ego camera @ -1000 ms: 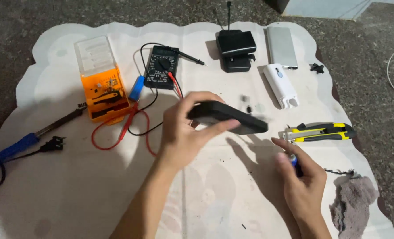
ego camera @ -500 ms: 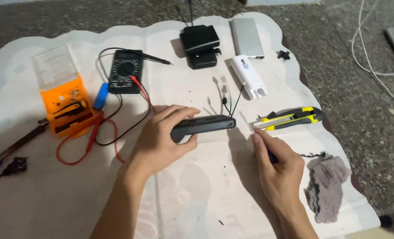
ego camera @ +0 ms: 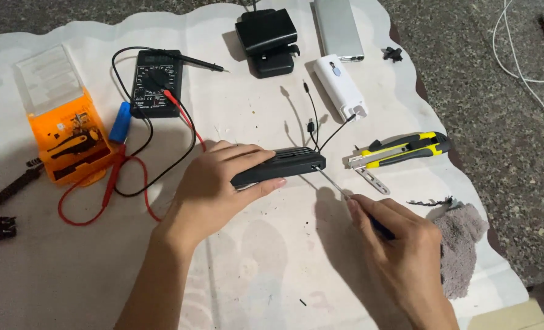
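Note:
My left hand [ego camera: 214, 183] grips a flat black device [ego camera: 284, 166] and holds it on edge over the white sheet [ego camera: 266, 269]. My right hand [ego camera: 400, 250] holds a thin screwdriver [ego camera: 333, 184] with a dark blue handle. Its metal tip touches the right end of the black device. Thin black wires [ego camera: 311, 119] rise from behind that end of the device.
A yellow and black utility knife [ego camera: 406, 148] lies just right of the device. A grey cloth [ego camera: 461, 238] sits by my right hand. Farther off are a black multimeter [ego camera: 154, 82] with red and black leads, an orange tool case [ego camera: 70, 131], a white oblong device [ego camera: 340, 85] and a black box [ego camera: 267, 33].
The black device has come lower and turned on edge. My right hand has moved up so the screwdriver tip meets the device's right end. The camera has moved closer.

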